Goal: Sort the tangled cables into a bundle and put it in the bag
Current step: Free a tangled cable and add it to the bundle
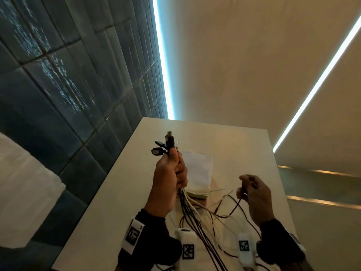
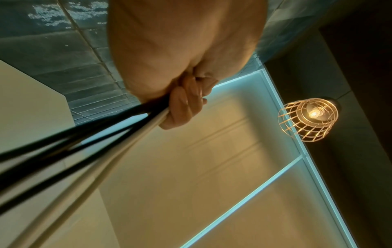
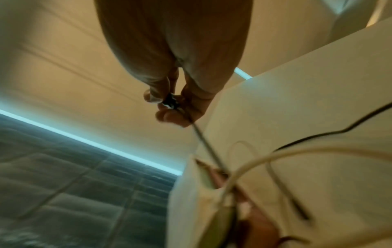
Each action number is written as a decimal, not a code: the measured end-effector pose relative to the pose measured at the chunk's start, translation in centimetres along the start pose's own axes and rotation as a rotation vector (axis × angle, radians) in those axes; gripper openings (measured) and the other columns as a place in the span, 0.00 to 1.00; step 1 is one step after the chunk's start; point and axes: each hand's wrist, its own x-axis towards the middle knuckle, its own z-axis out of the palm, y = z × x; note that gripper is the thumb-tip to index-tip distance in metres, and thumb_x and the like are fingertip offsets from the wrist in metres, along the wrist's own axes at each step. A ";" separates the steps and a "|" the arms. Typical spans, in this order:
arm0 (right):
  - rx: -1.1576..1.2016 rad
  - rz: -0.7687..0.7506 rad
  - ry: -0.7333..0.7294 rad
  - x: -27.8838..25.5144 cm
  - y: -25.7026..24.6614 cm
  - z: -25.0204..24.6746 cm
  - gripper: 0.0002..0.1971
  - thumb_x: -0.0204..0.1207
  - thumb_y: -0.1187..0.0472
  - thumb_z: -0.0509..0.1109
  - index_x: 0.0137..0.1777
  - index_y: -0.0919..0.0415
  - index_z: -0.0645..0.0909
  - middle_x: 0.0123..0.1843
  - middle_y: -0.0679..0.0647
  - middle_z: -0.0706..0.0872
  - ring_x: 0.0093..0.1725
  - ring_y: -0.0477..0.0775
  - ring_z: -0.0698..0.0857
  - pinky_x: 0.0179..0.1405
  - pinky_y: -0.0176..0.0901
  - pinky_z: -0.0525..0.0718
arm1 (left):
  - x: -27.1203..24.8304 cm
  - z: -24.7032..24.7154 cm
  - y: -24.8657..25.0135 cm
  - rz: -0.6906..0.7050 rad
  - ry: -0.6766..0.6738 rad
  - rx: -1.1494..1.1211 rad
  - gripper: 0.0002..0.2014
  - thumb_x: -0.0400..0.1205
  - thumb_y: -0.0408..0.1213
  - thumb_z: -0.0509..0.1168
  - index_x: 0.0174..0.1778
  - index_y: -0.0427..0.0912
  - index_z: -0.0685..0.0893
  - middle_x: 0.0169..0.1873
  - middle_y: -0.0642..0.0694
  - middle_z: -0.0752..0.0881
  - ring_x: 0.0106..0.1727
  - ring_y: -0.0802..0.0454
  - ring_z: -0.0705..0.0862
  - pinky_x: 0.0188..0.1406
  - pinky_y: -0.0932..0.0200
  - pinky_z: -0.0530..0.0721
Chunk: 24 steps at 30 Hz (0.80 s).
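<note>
Cable bundle (image 1: pixel 180 194): black and white leads gathered side by side, held upright above the middle of the desk (image 1: pixel 121 192). Connector ends (image 1: pixel 166 145) fan out above the fist; the tails hang down toward the near edge and spread loosely over the surface.

Left hand (image 1: pixel 170 177): fingers wrapped tight round the bundle, thumb pressed against it just below the plugs. Left wrist view confirms the curled fingers (image 2: pixel 186 104) clamped on black and white strands.

Right hand (image 1: pixel 254 194): raised to the right of the bundle, apart from it. Thumb and fingertips pinch the end of one thin dark cable (image 1: pixel 232 208), which droops in a loop back toward the loose strands on the desk. Right wrist view shows a small dark plug (image 3: pixel 169 101) between the fingertips.

Bag (image 1: pixel 199 173): pale cloth, lying on the desk just behind the left hand, toward the far edge; its mouth faces the near side.

Surroundings: dark tiled wall (image 1: pixel 58 85) along the desk's left edge.
</note>
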 end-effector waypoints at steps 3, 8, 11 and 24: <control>0.003 -0.097 -0.206 -2.7 -4.0 2.4 0.14 0.81 0.74 0.63 0.61 0.62 0.85 0.41 0.54 0.84 0.31 0.50 0.79 0.33 0.42 0.83 | -0.1 0.9 -0.7 -0.021 -0.006 0.090 0.16 0.89 0.46 0.51 0.38 0.44 0.72 0.22 0.53 0.62 0.20 0.59 0.57 0.18 0.64 0.54; 0.021 -0.241 -0.350 -6.9 -8.3 5.6 0.13 0.75 0.76 0.69 0.57 0.65 0.85 0.47 0.60 0.90 0.38 0.57 0.89 0.40 0.46 0.90 | -0.8 1.4 -1.7 -0.039 -0.083 0.263 0.15 0.86 0.51 0.57 0.46 0.41 0.75 0.21 0.54 0.66 0.20 0.58 0.63 0.18 0.65 0.65; 0.013 -0.279 -0.327 -8.5 -9.2 7.3 0.08 0.74 0.67 0.73 0.48 0.69 0.79 0.37 0.66 0.86 0.28 0.60 0.85 0.28 0.44 0.87 | -1.6 1.7 -2.0 -0.012 -0.122 0.371 0.18 0.83 0.53 0.61 0.47 0.39 0.80 0.25 0.52 0.77 0.23 0.57 0.74 0.23 0.63 0.75; 0.031 -0.301 -0.450 -10.2 -8.4 7.8 0.14 0.77 0.55 0.67 0.42 0.69 0.83 0.28 0.56 0.79 0.24 0.49 0.72 0.21 0.36 0.72 | -2.4 1.1 -1.0 0.069 -0.106 0.326 0.19 0.79 0.55 0.59 0.44 0.41 0.82 0.20 0.53 0.68 0.21 0.59 0.66 0.21 0.63 0.68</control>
